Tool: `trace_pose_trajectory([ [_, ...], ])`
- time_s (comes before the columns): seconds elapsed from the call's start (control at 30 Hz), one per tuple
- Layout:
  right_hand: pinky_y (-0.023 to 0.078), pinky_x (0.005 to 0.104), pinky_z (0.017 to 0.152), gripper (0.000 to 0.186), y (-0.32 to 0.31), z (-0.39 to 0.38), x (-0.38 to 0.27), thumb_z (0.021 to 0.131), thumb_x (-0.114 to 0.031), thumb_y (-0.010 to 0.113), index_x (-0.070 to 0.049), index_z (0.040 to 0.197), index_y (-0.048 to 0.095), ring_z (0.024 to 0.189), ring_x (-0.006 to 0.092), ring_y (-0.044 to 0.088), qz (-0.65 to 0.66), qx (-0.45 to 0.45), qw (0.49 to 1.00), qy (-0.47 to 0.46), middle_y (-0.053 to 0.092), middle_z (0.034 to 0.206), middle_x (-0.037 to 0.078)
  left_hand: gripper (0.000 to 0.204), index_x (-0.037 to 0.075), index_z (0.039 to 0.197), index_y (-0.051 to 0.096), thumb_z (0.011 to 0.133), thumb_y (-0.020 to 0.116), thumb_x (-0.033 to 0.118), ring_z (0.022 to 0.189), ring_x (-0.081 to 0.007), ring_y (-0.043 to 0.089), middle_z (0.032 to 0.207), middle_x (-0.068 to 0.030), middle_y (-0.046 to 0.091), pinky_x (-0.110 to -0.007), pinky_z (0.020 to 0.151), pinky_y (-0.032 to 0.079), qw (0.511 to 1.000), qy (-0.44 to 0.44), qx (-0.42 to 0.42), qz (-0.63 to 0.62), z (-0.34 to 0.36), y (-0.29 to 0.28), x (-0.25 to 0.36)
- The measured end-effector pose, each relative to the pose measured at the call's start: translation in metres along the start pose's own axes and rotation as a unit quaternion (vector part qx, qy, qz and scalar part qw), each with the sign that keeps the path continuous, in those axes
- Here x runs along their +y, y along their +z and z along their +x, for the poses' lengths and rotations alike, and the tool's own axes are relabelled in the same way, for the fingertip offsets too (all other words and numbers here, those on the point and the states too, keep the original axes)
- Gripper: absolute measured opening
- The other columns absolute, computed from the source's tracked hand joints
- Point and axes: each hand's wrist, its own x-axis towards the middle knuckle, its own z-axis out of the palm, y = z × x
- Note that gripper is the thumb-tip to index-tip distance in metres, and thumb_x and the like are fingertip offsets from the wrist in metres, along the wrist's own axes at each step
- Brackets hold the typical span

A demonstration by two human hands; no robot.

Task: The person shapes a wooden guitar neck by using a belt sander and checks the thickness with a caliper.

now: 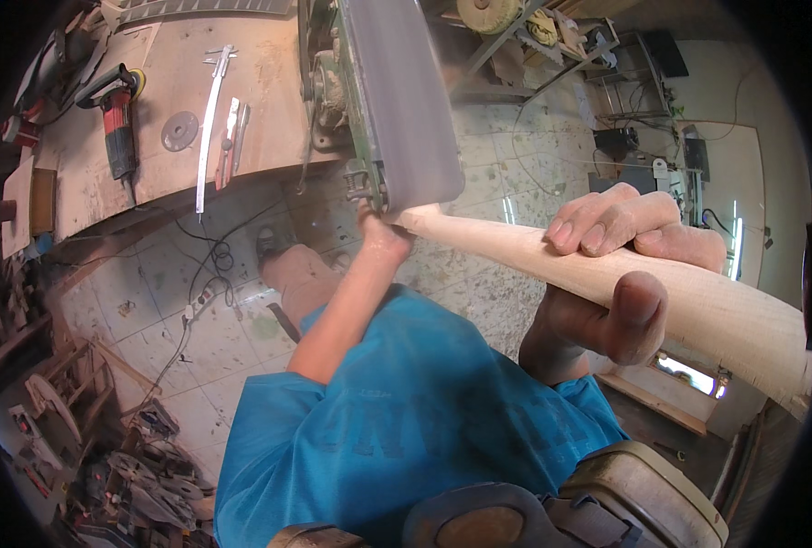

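plainly, right hand (632, 228) round tapered pale wood (506, 245), left hand (388, 237), hold unclear, dark lettering (390, 440) across the blue shirt (406, 347)

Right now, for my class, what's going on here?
Someone in a blue shirt has a long, tapered piece of wood beside a belt machine. The right hand grips its thicker part; the left hand is at the narrow end, by the belt's rounded end. Whether wood and belt touch is unclear. A power tool and caliper lie on the bench.
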Motion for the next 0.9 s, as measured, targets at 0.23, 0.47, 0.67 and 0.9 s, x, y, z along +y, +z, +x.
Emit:
trace_pose_trajectory([
  [0.23,0.057,0.0276,0.049,0.033,-0.003,-0.001,0.002,0.089,-0.033,0.062,-0.006,0.098,0.045,0.053,0.0169,0.058,-0.003,0.011,1.0,0.004,0.053,0.072,0.012,0.048,0.008,0.128,0.05,0.1,0.03,0.042,0.122,-0.029,0.053,0.129,-0.0105,0.052,-0.051,0.107,0.043,1.0,-0.01,0.006,0.003,-0.006,0.006,-0.002],
  [0.47,0.057,0.0277,0.05,0.032,-0.005,0.002,0.005,0.09,-0.032,0.061,-0.006,0.098,0.045,0.055,0.0175,0.06,-0.008,-0.009,1.0,-0.01,0.054,0.073,0.013,0.058,0.006,0.142,0.043,0.098,0.034,0.043,0.13,-0.0364,0.048,0.141,-0.0172,0.048,-0.056,0.11,0.039,1.0,-0.004,0.014,0.004,-0.001,0.006,-0.003],
  [0.67,0.057,0.0282,0.049,0.032,0.0,0.001,0.001,0.09,-0.031,0.061,-0.006,0.1,0.044,0.055,0.0175,0.059,0.008,-0.008,1.0,-0.003,0.054,0.074,0.013,0.056,0.005,0.139,0.045,0.099,0.033,0.042,0.127,-0.0372,0.05,0.139,-0.0174,0.05,-0.056,0.108,0.041,1.0,0.002,0.009,-0.002,0.001,-0.001,0.0],
  [0.9,0.058,0.0295,0.05,0.03,-0.002,0.002,0.003,0.09,-0.028,0.062,-0.006,0.1,0.044,0.056,0.0181,0.06,0.024,-0.024,0.999,-0.004,0.054,0.075,0.013,0.054,0.006,0.137,0.049,0.099,0.034,0.041,0.126,-0.0357,0.052,0.139,-0.0155,0.052,-0.056,0.106,0.042,1.0,0.008,0.003,0.006,-0.003,0.005,0.0],
])
